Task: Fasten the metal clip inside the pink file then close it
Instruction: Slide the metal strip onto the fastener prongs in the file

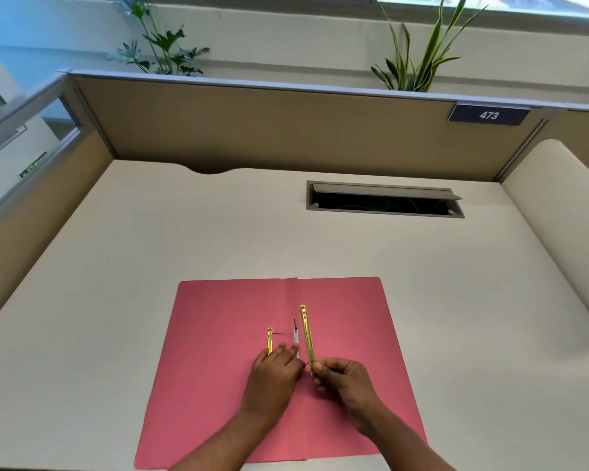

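The pink file [218, 351] lies open and flat on the desk, its fold running down the middle. A long gold metal clip bar [306, 331] lies just right of the fold, and my right hand [340, 379] pinches its near end. A shorter gold clip piece [269, 339] lies on the left flap, with a thin dark prong beside it. My left hand [276, 372] rests palm down on the file at the fold, fingers over a pale strip [296, 338] there and partly over the short piece. I cannot tell if it grips anything.
The cream desk [116, 266] is walled by tan cubicle partitions [252, 130]. An open grey cable tray [385, 200] is set into the desk at the back right. Plants [415, 62] stand behind the partition.
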`<state>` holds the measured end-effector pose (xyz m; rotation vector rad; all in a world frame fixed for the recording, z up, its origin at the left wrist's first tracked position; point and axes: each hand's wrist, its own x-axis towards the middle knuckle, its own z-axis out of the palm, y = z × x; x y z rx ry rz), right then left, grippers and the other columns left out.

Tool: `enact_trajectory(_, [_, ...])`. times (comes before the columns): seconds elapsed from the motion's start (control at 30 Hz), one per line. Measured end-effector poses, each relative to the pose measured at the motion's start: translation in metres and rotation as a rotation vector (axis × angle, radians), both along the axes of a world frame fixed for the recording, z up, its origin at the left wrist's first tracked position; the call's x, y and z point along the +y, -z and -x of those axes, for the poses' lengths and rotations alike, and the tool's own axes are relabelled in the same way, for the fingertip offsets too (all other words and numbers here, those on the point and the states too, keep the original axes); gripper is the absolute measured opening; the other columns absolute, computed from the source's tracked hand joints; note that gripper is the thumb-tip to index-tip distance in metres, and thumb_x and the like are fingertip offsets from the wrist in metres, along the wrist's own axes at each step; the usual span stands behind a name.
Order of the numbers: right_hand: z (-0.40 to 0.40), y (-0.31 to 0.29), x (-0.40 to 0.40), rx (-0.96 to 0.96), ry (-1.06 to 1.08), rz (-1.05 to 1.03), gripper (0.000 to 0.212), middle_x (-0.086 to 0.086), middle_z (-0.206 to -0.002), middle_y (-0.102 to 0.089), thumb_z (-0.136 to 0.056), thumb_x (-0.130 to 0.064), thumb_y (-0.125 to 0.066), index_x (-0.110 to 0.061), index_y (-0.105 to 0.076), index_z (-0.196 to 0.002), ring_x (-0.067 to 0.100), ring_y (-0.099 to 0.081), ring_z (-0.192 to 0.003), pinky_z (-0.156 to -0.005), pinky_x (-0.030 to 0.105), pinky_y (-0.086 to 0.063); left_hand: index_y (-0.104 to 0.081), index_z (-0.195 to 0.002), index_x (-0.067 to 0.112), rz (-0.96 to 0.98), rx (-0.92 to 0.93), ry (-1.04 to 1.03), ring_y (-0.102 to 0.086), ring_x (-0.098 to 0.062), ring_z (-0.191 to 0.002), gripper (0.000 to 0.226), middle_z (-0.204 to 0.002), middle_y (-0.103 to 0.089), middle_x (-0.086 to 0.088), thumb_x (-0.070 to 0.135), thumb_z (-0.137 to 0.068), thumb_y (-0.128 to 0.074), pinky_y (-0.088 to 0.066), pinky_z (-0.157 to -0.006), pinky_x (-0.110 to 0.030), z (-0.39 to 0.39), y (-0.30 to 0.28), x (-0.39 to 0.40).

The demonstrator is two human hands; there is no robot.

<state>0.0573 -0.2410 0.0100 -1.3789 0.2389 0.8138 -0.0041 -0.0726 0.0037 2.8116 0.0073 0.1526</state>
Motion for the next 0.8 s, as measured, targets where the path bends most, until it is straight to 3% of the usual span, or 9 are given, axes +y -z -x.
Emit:
enact_trajectory(0.23, [-0.001, 0.003, -0.004, 0.002, -0.043, -0.008, 0.019, 0.014, -0.073, -0.071, -0.081, -0.013, -0.082, 0.003, -0.08, -0.09, 0.018, -0.063, -0.063, -0.063, 0.028, -0.058, -0.073, -0.077, 0.022, -0.025, -0.008, 0.005, -0.072, -0.026, -0.098, 0.022, -0.106, -0.076, -0.001, 0.018, -0.063, -0.089, -0.059, -0.078, -0.039, -0.001, 0.0, -0.001])
enact_trajectory(0.43, [-0.001, 0.004, -0.008, 0.002, -0.054, -0.016, 0.031, 0.015, -0.075, -0.071, -0.076, -0.018, -0.086, 0.006, -0.078, -0.094, 0.017, -0.063, -0.065, -0.063, 0.027, -0.055, -0.07, -0.082, 0.023, -0.046, 0.004, 0.007, -0.069, -0.03, -0.105, 0.015, -0.114, -0.073, -0.004, 0.017, -0.073, -0.081, -0.058, -0.085, -0.045, 0.002, 0.008, -0.002])
enact_trajectory(0.8, [0.002, 0.007, 0.007, -0.018, -0.037, 0.094, 0.007, 0.02, -0.072, -0.073, -0.085, -0.003, -0.077, 0.004, -0.077, -0.088, 0.022, -0.068, -0.06, -0.054, 0.024, -0.057, -0.073, -0.091, 0.026, 0.078, -0.041, -0.001, -0.067, -0.02, -0.105, 0.013, -0.113, -0.073, 0.006, 0.021, -0.08, -0.074, -0.053, -0.091, -0.038, 0.003, 0.012, 0.002])
